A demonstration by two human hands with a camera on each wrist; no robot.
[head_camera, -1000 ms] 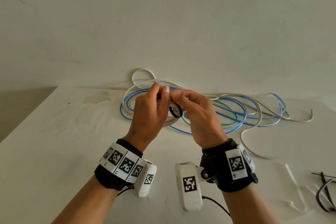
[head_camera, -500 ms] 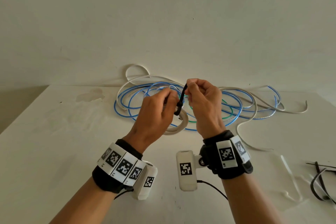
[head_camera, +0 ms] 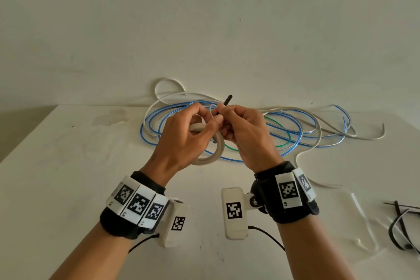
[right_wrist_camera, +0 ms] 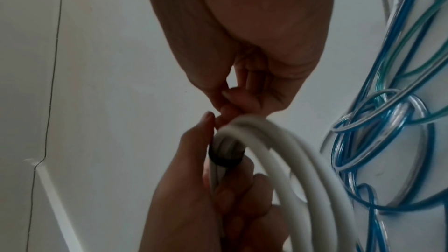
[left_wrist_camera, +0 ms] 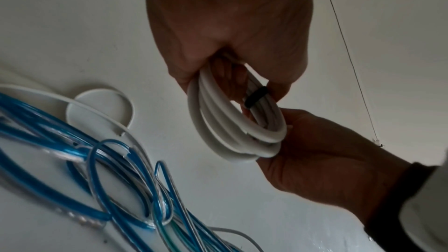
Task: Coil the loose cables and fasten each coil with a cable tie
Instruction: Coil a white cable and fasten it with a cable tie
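From the head view, my left hand is curled round the white coil, which I hold up off the table, in front of the loose blue cables. My right hand is just beside it, touching it at the fingertips, and pinches the black cable tie, whose free end sticks up above my knuckles. The blue cables lie behind the coil, tangled with a loose white cable and a green one. To the right of the coil, near the table's edge, lie spare black ties and a white tie.

From the left wrist, my left hand has its fingers closed over the top of the coil; the tie is a black band snug round the strands, next to my thumb. My right hand cups the coil's lower side. The blue cables lie to the coil's left.

From the right wrist, my right hand pinches together just above the coil, though the tie's tail there is hidden. The tie rings the strands, with my left hand gripping below it. The blue cables lie to the coil's right.
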